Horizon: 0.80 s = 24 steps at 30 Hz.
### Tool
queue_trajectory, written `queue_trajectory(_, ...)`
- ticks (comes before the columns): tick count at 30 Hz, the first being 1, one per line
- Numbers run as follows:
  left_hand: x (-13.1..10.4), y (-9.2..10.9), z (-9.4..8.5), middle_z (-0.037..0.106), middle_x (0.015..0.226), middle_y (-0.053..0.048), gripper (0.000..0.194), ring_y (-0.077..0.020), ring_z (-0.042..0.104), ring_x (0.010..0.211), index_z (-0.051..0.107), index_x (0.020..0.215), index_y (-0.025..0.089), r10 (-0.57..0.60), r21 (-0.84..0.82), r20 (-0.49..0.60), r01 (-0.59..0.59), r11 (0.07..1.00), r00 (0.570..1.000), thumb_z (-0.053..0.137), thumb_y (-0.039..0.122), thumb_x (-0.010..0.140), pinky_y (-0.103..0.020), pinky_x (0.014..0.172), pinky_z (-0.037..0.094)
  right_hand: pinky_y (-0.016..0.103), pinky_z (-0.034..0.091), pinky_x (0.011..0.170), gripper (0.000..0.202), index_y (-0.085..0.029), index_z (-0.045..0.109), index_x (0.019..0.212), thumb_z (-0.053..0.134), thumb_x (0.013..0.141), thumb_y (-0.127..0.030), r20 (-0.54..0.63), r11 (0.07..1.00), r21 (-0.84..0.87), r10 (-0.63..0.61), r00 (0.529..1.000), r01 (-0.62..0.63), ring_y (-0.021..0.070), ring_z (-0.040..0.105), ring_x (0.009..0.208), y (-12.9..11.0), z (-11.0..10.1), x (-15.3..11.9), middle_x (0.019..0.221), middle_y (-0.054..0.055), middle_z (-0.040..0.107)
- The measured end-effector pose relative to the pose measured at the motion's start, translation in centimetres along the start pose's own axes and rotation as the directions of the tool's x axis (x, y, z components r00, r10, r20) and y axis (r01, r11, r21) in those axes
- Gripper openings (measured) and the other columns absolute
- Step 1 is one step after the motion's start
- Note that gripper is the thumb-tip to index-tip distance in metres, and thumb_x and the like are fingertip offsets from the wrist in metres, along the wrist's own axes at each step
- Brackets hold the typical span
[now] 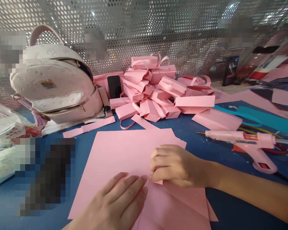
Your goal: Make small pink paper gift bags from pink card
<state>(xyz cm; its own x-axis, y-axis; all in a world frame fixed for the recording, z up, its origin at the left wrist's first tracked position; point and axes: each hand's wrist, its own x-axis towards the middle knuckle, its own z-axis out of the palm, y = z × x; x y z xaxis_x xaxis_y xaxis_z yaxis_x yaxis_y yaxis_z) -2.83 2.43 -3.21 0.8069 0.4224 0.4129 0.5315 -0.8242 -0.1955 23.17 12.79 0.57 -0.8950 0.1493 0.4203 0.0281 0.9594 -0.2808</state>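
Sheets of pink paper (115,153) lie overlapped in front of me on the blue table. My left hand (121,199) rests on them at the lower middle, its fingers stretched out and pressing down beside a fold line. Just right of those fingertips, my right hand (174,166) is curled closed on a folded bit of pink paper, and a small corner of it shows under the knuckles. The tips of the right fingers are partly hidden. A pink hot glue gun (244,143) lies to the right, beyond my right forearm, with a glue stick in its back end.
Behind the sheets is a heap of small folded pink paper bags (153,92). A phone (114,87) leans beside it, near a pale backpack (55,83). Pink strips (90,126) and teal paper (266,118) lie around. A perforated metal panel (144,25) stands behind.
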Motion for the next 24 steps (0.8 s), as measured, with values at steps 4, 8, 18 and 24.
queue_trajectory(4, 0.0, 0.2, 0.3, 0.058, 0.145, -0.01, 0.045, -0.0223, 0.056, 0.13, 0.064, 0.132, 0.014, -0.026, -0.03, -0.048, 0.025, 0.999, 0.998, 0.025, 0.019, 0.109, -0.042, 0.117, 0.04, 0.031, 0.039, 0.068, 0.029, -0.018, 0.067, 0.091, 0.042, 0.105, -0.015, 0.029, 0.999, -0.036, -0.028, 0.999, 0.029, 0.0168, 0.052, 0.08, -0.1, -0.1, 0.0, 0.086, 0.003, 0.068)
queue_trajectory(8, -0.1, 0.4, 0.3, 0.059, 0.144, -0.01, 0.045, -0.0226, 0.055, 0.131, 0.064, 0.132, 0.013, -0.034, -0.044, -0.034, 0.032, 0.998, 0.999, 0.025, 0.017, 0.108, -0.043, 0.118, 0.04, 0.031, 0.039, 0.07, 0.024, -0.017, 0.068, 0.092, 0.048, 0.103, -0.016, 0.057, 0.992, -0.116, -0.043, 0.997, 0.049, 0.016, 0.052, 0.081, -0.3, -0.3, 0.2, 0.086, 0.002, 0.068)
queue_trajectory(18, 0.6, -0.3, -1.1, 0.059, 0.143, -0.011, 0.042, -0.0245, 0.055, 0.131, 0.06, 0.135, 0.014, 0.015, -0.108, 0.077, -0.007, 0.994, 0.997, 0.029, 0.017, 0.107, -0.046, 0.117, 0.042, 0.034, 0.041, 0.079, 0.015, -0.02, 0.071, 0.092, 0.067, 0.094, -0.035, 0.262, 0.987, -0.161, 0.058, 0.963, -0.015, 0.0211, 0.056, 0.09, -1.6, -3.0, 0.6, 0.096, 0.004, 0.067)
queue_trajectory(24, 2.4, -0.4, -3.3, 0.06, 0.14, -0.012, 0.047, -0.0264, 0.056, 0.124, 0.045, 0.148, 0.007, 0.034, -0.154, 0.227, 0.002, 0.988, 0.973, 0.034, 0.024, 0.106, -0.047, 0.114, 0.042, 0.035, 0.04, 0.078, 0.02, -0.022, 0.074, 0.106, 0.072, 0.091, -0.035, 0.299, 0.979, -0.204, 0.074, 0.951, -0.012, 0.0209, 0.055, 0.09, -2.0, -3.2, 0.5, 0.098, 0.003, 0.066)
